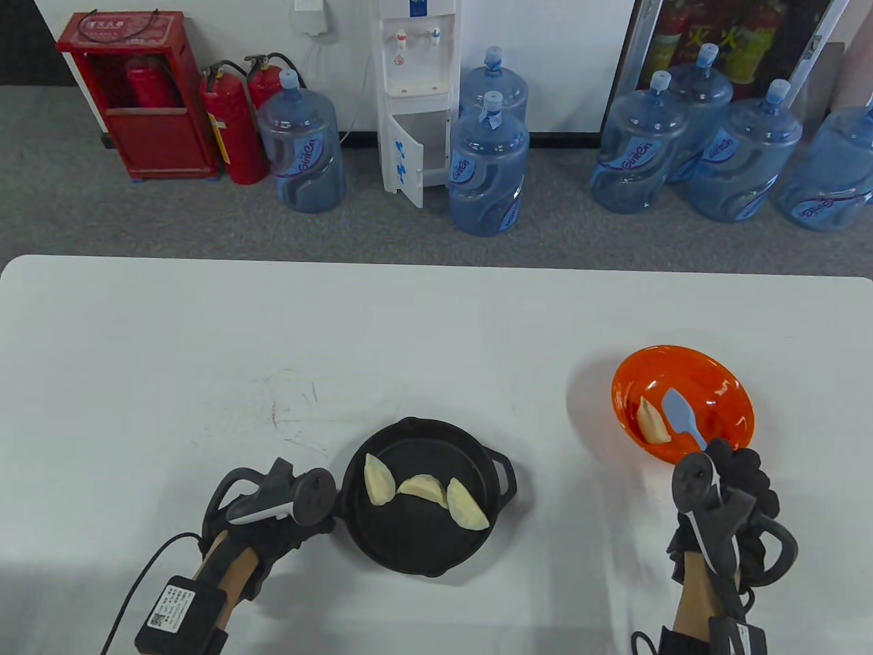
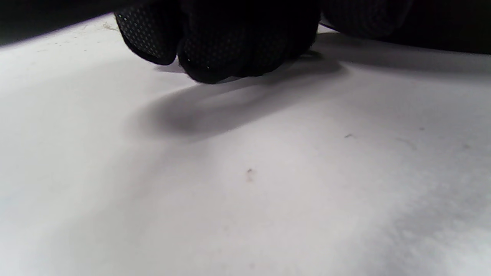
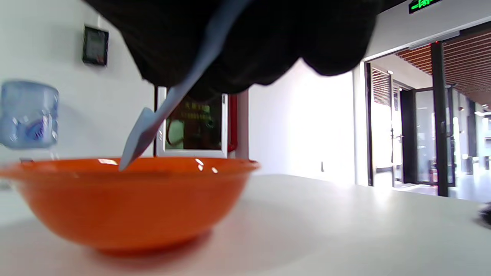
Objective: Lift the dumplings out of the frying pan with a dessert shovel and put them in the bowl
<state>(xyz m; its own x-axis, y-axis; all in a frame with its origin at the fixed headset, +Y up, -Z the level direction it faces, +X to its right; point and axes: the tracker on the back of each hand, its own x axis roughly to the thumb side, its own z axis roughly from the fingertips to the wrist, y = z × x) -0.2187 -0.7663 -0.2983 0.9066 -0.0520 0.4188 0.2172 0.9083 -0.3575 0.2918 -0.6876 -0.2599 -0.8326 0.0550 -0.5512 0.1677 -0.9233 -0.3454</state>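
Observation:
The black frying pan (image 1: 416,563) sits near the table's front edge and holds three pale dumplings (image 1: 378,479) (image 1: 423,488) (image 1: 467,506). My left hand (image 1: 303,515) lies against the pan's left side, where the tracker hides the pan's handle. In the left wrist view its fingers (image 2: 215,50) are curled tight, low on the table. To the right, my right hand (image 1: 733,477) grips the stem of the light blue dessert shovel (image 1: 682,413) (image 3: 153,122). The shovel's blade hangs over the orange bowl (image 1: 743,389) (image 3: 115,199), beside one dumpling (image 1: 651,423) lying in the bowl.
The white table (image 1: 204,341) stretches wide behind and to the left of the pan. Beyond its far edge, on the floor, stand several water jugs (image 1: 487,170), a water dispenser (image 1: 416,95) and fire extinguishers (image 1: 232,123).

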